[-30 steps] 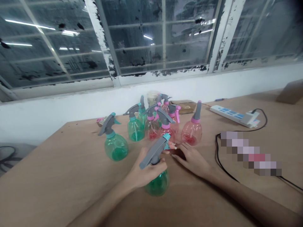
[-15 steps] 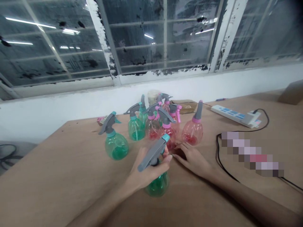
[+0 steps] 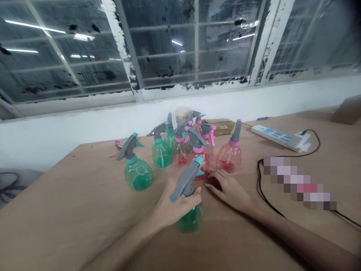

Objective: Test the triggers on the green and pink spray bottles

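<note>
My left hand (image 3: 176, 205) is wrapped round the neck of a green spray bottle (image 3: 191, 220) with a grey sprayer head and teal nozzle, green liquid low inside. The bottle stands nearly upright close to me, its nozzle pointing away. My right hand (image 3: 229, 190) lies on the table to its right, thumb and fingers apart, holding nothing. Its fingertips are by the base of a red-pink spray bottle (image 3: 203, 160), partly hidden behind the held sprayer; I cannot tell if they touch it. Another pink spray bottle (image 3: 229, 156) stands just beyond that hand.
A second green spray bottle (image 3: 138, 175) stands to the left. Several more green and pink bottles cluster behind, near a paper cup (image 3: 182, 114) and a brown packet (image 3: 221, 127). On the right lie a white power strip (image 3: 278, 136) and a black cable (image 3: 259, 184).
The held green bottle's sprayer has turned slightly more upright and shifted a little right. My left fingers have slipped from the trigger down around the neck. My right hand stays in place.
</note>
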Demonstrator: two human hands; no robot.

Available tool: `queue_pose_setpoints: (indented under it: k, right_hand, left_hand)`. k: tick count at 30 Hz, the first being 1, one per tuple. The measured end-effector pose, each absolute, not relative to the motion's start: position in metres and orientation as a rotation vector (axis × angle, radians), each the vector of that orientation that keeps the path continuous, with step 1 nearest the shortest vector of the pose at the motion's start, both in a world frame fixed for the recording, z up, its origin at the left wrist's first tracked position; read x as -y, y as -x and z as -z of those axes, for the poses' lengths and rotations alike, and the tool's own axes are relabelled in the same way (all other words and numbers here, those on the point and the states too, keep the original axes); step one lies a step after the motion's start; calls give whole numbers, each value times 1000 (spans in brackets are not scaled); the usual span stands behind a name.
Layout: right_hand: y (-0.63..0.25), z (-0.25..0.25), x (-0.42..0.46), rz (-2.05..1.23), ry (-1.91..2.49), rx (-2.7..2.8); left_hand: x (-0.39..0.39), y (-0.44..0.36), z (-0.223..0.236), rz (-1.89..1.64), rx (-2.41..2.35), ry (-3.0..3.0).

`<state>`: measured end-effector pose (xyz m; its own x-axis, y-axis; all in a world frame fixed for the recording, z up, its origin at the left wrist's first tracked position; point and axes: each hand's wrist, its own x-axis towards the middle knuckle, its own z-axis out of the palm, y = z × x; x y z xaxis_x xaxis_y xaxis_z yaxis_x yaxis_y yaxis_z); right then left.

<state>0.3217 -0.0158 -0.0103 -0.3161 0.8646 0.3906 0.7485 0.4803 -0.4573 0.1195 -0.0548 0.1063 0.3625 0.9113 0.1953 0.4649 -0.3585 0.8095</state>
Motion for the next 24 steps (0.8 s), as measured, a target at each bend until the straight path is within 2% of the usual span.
queue_pose_setpoints:
  k: [20, 24]
  right_hand:
    - [-322, 10, 15, -236, 1329, 2137]
    - [-323, 10, 15, -200, 1331, 2132]
  left_hand:
    - [58, -122, -111, -847, -1155, -1884]
    - [55, -124, -114, -892, -1022, -1923]
